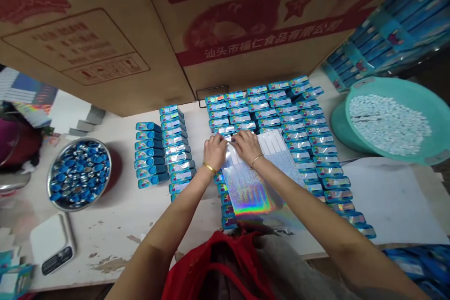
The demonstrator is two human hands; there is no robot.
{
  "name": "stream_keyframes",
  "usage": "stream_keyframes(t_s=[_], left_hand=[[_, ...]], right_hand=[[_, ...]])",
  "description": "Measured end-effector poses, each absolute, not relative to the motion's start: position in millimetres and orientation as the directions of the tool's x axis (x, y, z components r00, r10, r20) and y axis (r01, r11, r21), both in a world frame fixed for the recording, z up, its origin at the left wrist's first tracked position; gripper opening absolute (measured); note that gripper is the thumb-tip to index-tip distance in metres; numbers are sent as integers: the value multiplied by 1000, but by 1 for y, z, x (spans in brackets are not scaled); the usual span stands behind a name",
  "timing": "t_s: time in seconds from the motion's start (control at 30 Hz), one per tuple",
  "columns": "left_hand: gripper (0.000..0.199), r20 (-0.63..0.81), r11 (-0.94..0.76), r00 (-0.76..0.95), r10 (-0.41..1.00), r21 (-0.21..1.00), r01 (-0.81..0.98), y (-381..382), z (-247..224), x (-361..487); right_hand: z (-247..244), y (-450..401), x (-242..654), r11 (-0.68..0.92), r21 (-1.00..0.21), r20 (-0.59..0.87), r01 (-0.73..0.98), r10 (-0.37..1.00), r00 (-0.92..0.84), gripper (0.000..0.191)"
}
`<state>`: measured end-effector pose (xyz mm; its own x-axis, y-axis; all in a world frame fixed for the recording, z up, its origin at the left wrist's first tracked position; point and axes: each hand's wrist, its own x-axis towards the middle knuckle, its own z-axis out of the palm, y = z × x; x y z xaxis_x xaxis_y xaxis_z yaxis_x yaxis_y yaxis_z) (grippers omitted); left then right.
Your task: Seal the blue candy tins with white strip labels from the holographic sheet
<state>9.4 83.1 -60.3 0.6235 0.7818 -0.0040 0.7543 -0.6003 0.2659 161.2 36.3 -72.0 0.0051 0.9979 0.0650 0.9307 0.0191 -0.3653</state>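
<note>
A shiny rainbow-silver sticker sheet (253,185) lies over rows of small blue boxes (318,145). Its upper part shows bare white backing with narrow strips. At its upper left corner, my left hand (215,152) has its fingers closed; what is pinched there is hidden. Close beside it, my right hand (248,146) rests over the sheet's top edge, thumb and fingers bent together on the sheet. The fingertips of both hands nearly meet above a blue box. Most boxes bear shiny labels on their upward faces.
Left are more blue boxes (151,154), a metal bowl (108,183) of blue caps and a white scale (52,239). A large carton (147,33) stands behind. Right are a green basin (339,119) of white pellets, white paper (397,197) and bagged blue packs (390,33).
</note>
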Motion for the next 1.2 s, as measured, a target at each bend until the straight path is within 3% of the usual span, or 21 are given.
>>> stream_keyframes(t_s=[0.5,0.67,0.83,1.0,1.2], left_hand=[[13,56,-625,634,771,255,738,55,-61,5],[23,21,-510,538,842,351,785,45,-49,-1],[23,-97,-419,469,878,317,851,65,-53,2],[16,-63,-490,541,839,345,801,81,-60,-3],[23,-2,-587,634,774,373,718,78,-66,-13]], right_hand=[[-85,35,160,-3,-356,80,935,996,34,29],[-83,34,160,-9,-357,61,934,998,33,31],[-80,30,157,118,-341,151,932,986,-69,33],[-82,30,156,184,-325,173,927,976,-133,32],[-82,33,157,164,-346,112,924,985,-133,38]])
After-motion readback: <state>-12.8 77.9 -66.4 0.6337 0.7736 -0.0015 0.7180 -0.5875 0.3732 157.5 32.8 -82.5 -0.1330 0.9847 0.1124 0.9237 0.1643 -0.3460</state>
